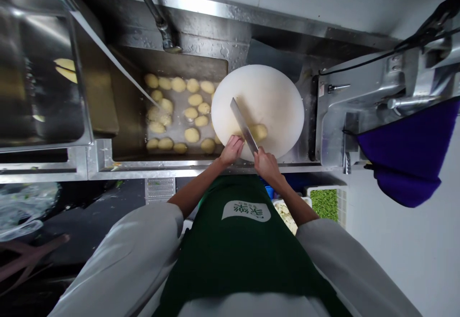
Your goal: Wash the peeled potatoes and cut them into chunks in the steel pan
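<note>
Potato (260, 131) lies on the round white cutting board (282, 94), just beyond the right grip (266, 163) and to the right of the left grip (232, 150). The knife (240, 118) is located between the potato and the left grip; its blade extends obliquely from the right grip, forward and to the left. The potato sits at the right face of the blade; contact cannot be confirmed from this view. A small yellowish portion shows on the opposite side of the blade, next to the left fingertips. Whether it is joined to the potato cannot be determined.

Appearance: pale yellow, peeled, smooth in outline, rounded at the end away from the blade.

Right grip: closed around the knife handle, which the fingers largely cover. Left grip: fingers bent and drawn together, tips directed toward the blade. How far it is closed, and whether it has hold of the portion, cannot be told.

Surroundings: to the left of the left grip, the steel sink (194, 61) contains further peeled potatoes (192, 135) in water, in loose groups. Beyond both grips, the steel tabletop (235, 51) carries a dark grey slab (268, 56), partly covered by the board. Well to the right of the right grip, a purple cloth (406, 149) hangs.
</note>
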`<state>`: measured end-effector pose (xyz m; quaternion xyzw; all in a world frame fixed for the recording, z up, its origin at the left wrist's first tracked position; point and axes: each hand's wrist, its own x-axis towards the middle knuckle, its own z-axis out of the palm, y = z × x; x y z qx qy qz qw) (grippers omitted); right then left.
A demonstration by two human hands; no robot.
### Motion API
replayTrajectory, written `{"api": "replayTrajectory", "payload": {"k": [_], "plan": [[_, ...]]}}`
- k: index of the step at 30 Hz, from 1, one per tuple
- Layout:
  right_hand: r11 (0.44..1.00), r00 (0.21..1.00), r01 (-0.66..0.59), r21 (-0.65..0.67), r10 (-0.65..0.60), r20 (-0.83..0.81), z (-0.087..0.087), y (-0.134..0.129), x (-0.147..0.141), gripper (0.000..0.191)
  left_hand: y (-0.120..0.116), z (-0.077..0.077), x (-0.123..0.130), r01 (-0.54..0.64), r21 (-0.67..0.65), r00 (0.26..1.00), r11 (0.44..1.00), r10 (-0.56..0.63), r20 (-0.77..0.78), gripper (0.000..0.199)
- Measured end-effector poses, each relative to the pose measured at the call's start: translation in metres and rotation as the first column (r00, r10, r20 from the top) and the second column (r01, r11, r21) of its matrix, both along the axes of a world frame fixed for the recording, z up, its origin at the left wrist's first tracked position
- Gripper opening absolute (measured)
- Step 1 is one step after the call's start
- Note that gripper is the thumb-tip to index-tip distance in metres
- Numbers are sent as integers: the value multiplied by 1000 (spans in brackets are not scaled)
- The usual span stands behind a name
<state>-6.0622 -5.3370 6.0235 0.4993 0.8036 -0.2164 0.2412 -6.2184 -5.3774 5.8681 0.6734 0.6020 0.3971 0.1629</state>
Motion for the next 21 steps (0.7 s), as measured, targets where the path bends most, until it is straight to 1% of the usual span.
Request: {"api": "replayTrajectory", "payload": {"k": [1, 3, 5, 6, 8, 9, 11, 13, 15, 17, 19, 20, 21], "plan": [[1000, 1000, 1, 9, -1, -3, 4, 0, 1, 36, -2, 1, -1, -29, 6, 1000, 1000, 28, 14, 30], [1000, 1000, 0, 24, 0, -10, 8, -1, 2, 36, -8, 2, -5, -137, 28, 990, 990, 135, 49, 29], [1000, 1000, -9, 30, 9, -18, 9, -1, 1, 35, -14, 5, -8, -274, 59, 960, 960, 268, 83, 27], [999, 1000, -14, 29, 15, -22, 8, -1, 0, 34, -18, 8, -9, -322, 71, 944, 944, 314, 96, 27], [999, 999, -26, 27, 26, -24, 7, -2, -2, 34, -24, 19, -9, -378, 89, 923, 921, 368, 114, 25], [999, 999, -31, 31, 32, -21, 7, -3, -2, 34, -27, 26, -8, -397, 97, 915, 913, 385, 121, 24], [998, 998, -52, 46, 53, -25, 9, -4, 2, 36, -30, 47, -9, -451, 145, 889, 880, 431, 152, 19], [994, 996, -75, 82, 79, -39, 13, -5, 12, 36, -29, 72, -12, -532, 218, 844, 818, 492, 213, 15], [988, 994, -85, 125, 92, -51, 17, -3, 23, 35, -24, 94, -19, -625, 266, 779, 734, 562, 279, 16], [987, 993, -86, 138, 95, -66, 17, 1, 31, 35, -16, 109, -28, -716, 269, 697, 644, 635, 333, 18], [990, 990, -87, 110, 98, -99, 13, 4, 33, 37, -11, 115, -34, -776, 254, 629, 577, 682, 373, 21], [992, 988, -90, 91, 100, -120, 9, 6, 31, 37, -10, 114, -35, -791, 240, 609, 563, 691, 389, 22], [993, 986, -89, 76, 99, -138, 5, 8, 28, 37, -12, 111, -35, -795, 222, 603, 565, 693, 396, 22]]}}
